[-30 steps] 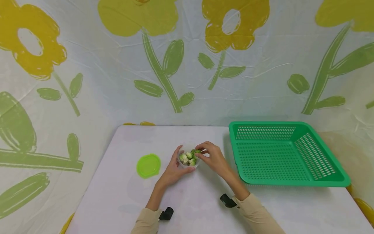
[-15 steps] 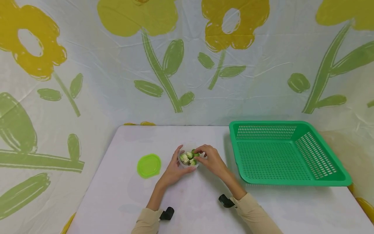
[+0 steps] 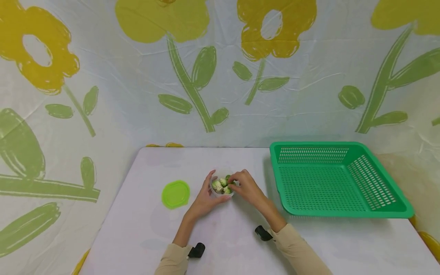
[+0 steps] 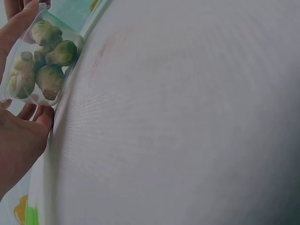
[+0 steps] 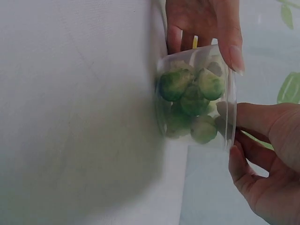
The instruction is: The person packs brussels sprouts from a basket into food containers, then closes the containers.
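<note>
A small clear plastic container [image 3: 224, 195] stands on the table with several Brussels sprouts [image 3: 217, 186] in it. My left hand [image 3: 203, 202] grips the container from its left side, thumb along the near wall. In the left wrist view, fingers of this hand [image 4: 21, 140] lie against the container's side [image 4: 70, 37]. My right hand [image 3: 248, 188] reaches over the rim from the right, its thumb and fingers pinching a sprout mostly hidden behind them. The right wrist view has the right hand's [image 5: 276, 154] fingertips inside the rim, against the sprouts [image 5: 192, 101].
A lime green lid [image 3: 175, 194] lies on the white table [image 3: 151, 233] left of the container. On the right sits a large green plastic basket [image 3: 323, 191] with slotted walls. A floral-print sheet [image 3: 137, 95] hangs behind the table.
My right hand has lowered slightly into the container with the sprout it pinched near the rim. The left hand keeps its grip, almost unmoved.
</note>
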Motion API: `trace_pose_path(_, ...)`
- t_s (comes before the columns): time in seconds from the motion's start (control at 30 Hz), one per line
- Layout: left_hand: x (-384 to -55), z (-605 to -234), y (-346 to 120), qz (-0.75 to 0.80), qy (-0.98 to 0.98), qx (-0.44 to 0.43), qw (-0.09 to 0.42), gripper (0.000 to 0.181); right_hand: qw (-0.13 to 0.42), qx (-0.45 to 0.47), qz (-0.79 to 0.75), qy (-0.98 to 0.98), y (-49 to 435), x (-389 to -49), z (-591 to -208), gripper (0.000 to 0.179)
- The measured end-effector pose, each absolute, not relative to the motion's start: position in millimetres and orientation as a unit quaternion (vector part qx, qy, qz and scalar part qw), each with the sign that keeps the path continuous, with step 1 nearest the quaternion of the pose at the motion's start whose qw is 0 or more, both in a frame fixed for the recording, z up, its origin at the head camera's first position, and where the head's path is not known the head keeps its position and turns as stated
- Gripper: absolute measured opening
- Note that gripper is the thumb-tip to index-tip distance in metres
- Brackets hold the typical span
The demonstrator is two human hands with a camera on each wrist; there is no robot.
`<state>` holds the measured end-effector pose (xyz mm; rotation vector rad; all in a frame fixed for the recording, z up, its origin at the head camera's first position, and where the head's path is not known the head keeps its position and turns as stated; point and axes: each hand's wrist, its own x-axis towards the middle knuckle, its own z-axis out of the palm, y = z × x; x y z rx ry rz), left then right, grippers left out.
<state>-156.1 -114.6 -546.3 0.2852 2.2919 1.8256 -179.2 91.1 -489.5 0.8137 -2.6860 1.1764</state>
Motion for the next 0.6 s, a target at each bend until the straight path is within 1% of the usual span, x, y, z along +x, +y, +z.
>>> trace_pose_path(0.1,-157.0,-546.1,-115.6,0.615,0.775,0.096,0.104,0.111,0.045,0.269,0.38,-0.884,89.9,-179.5,-487.2,0.005)
trace_pose_path(0.27,-157.6,-547.4,-115.3,0.617,0.774,0.095,0.106,0.112,0.05,0.278,0.376,-0.883,90.9,-179.6,-489.1,0.007)
trace_pose_path(0.4,-157.8,-547.2,-115.3,0.618,0.773,0.098,0.106,0.112,0.05,0.288,0.38,-0.878,92.9,-179.6,-490.9,0.002)
trace_pose_path(0.6,-157.5,-547.0,-115.4,0.619,0.773,0.094,0.103,0.111,0.058,0.291,0.428,-0.853,98.2,-178.7,-497.1,0.01)
